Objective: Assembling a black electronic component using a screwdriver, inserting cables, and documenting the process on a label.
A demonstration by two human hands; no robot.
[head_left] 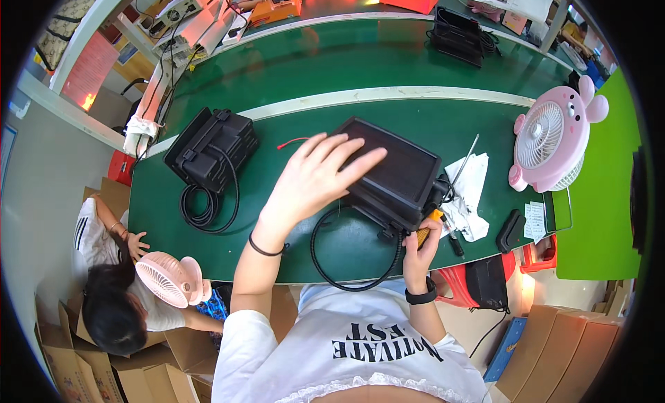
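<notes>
A black box-shaped device point(395, 164) with a flat, framed top lies tilted on the green table in front of me. My left hand point(312, 178) is stretched out over its left part, fingers spread; whether the palm presses on it is hard to tell. At the device's near right corner, my right hand point(420, 257) is closed around a small yellow-orange piece point(424, 231), mostly hidden by the fingers, so its kind is unclear. A black cable point(315, 254) loops from the device toward the table's near edge. A red wire end point(291, 142) sticks out past its left side.
Another black device point(215, 150) with a coiled cable sits at left, a third point(457, 36) at the far right. Right of my work lie white crumpled paper point(471, 195), a black piece point(511, 231) and a pink fan point(551, 140). A person point(118, 292) crouches by cartons, lower left.
</notes>
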